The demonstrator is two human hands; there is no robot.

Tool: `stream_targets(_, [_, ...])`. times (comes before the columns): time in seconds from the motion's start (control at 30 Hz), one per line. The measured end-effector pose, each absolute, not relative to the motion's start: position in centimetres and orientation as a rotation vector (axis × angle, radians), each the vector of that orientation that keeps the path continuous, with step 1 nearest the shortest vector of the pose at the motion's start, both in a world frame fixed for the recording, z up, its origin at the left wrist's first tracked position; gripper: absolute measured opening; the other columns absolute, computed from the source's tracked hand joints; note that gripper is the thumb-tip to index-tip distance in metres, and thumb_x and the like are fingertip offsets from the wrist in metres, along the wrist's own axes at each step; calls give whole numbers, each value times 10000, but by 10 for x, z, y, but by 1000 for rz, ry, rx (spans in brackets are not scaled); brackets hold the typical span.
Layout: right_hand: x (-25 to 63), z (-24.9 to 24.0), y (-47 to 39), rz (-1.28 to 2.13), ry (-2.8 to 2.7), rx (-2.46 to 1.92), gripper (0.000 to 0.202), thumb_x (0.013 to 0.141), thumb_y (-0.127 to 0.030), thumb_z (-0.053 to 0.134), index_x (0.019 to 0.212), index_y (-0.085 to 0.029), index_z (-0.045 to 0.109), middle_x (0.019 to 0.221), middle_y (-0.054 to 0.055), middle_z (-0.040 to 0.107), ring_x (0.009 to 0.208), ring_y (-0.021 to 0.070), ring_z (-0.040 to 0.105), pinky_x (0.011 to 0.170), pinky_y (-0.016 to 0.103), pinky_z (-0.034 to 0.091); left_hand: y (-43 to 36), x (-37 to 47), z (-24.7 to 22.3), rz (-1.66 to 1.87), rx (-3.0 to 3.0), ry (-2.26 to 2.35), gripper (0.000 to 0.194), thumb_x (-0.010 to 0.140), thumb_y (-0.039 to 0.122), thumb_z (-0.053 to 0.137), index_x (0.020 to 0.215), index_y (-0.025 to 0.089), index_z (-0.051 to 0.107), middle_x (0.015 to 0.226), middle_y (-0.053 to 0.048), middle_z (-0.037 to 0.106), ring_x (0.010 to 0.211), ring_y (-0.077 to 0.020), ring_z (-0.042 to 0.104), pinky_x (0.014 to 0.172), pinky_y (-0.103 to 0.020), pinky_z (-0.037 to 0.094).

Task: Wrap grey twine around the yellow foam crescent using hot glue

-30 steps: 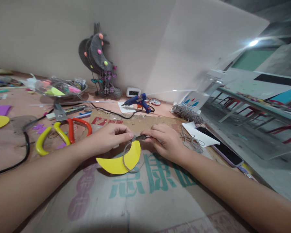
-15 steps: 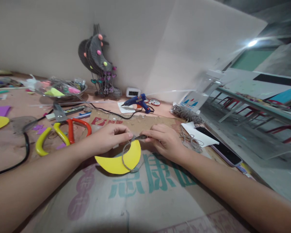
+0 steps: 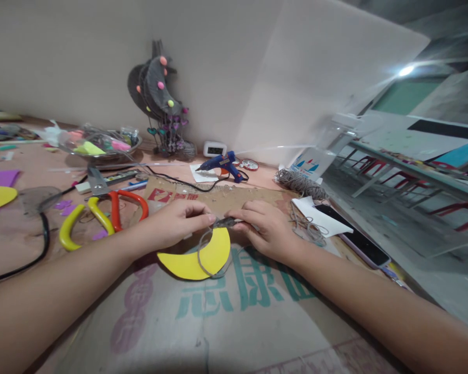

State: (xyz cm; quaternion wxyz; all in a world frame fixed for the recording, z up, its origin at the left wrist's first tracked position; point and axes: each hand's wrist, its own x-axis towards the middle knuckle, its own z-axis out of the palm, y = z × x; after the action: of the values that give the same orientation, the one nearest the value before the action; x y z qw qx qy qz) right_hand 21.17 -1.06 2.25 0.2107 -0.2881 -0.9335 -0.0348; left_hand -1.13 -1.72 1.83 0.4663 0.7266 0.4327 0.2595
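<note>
Far left, a yellow cutout [image 3: 0,198] lies on a purple sheet [image 3: 8,178]. Next come yellow-handled pliers [image 3: 69,228], then red handles [image 3: 115,210] just beside them. Left hand [image 3: 179,221]: thumb and forefinger pinched together on the left end of a dark grey tip [image 3: 225,223]. Yellow crescent [image 3: 179,265] sits below and between the hands, over printed cardboard [image 3: 171,327], its upper end meeting the grey tip; grey cord [image 3: 199,255] loops across it. Blue glue gun [image 3: 226,163] beyond. Right hand [image 3: 265,228]: fingers curled, thumb and forefinger gripping the tip's right end. Farther right, a yarn bundle [image 3: 301,183], white paper [image 3: 329,218], a phone [image 3: 361,240].
</note>
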Motion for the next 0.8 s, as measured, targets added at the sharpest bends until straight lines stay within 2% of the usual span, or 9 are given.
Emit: stream_targets(0.8, [210,20,-8,-129,-2599,-751,258,896,-282,432,1029,-160,617,746,56,577,706,153,495,620,265,355,-16,-12,16,626,1787,1057,302,786,425,475,696,144,540,555,24,495,495,-88,443,439,-187,314])
